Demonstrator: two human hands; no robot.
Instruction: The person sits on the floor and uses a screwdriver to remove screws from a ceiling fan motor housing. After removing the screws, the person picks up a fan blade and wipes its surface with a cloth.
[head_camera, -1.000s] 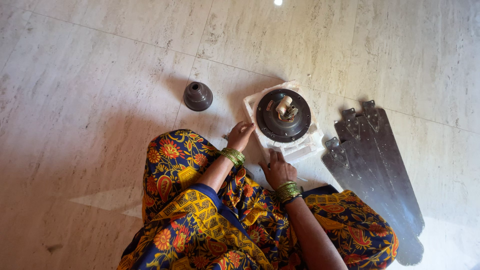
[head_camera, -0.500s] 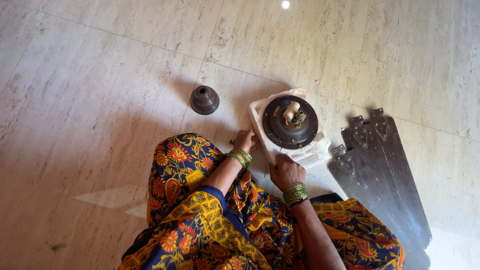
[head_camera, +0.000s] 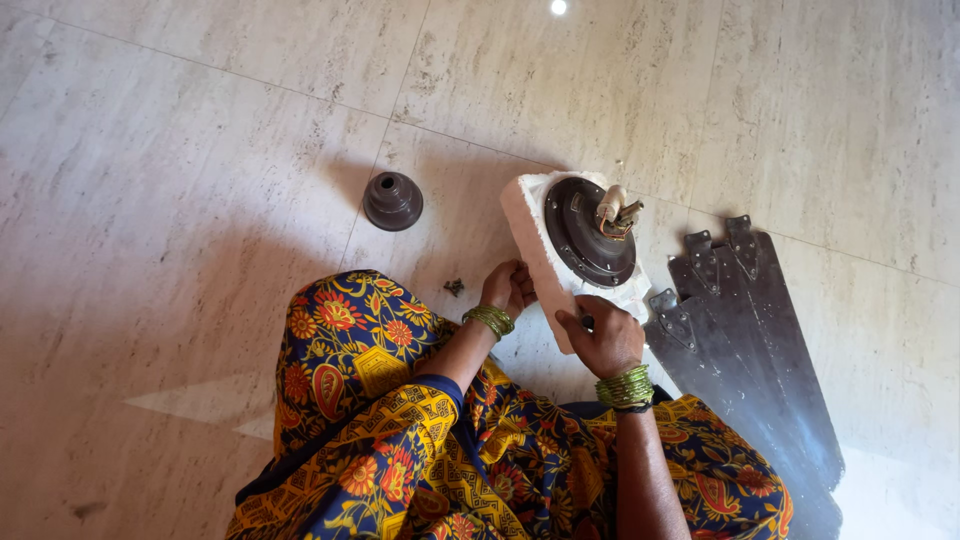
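A dark brown round fan motor (head_camera: 588, 232) with a short shaft on top sits in a white foam tray (head_camera: 535, 250). The tray is tipped up on its right side, its left edge raised off the floor. My left hand (head_camera: 507, 288) grips the tray's raised near-left edge. My right hand (head_camera: 603, 338) holds the tray's near corner from the front. Green bangles circle both wrists. My knees, covered in blue and yellow flowered cloth, are just below the hands.
A small dark bell-shaped cover (head_camera: 392, 200) stands on the marble floor (head_camera: 180, 180) to the left. Dark fan blades (head_camera: 755, 340) lie stacked on the right, touching the tray's side. A tiny dark part (head_camera: 454, 287) lies near my left hand.
The foam tray with the motor went from lying flat to being tilted up on one side. Both hands moved from resting at its edge to gripping it.
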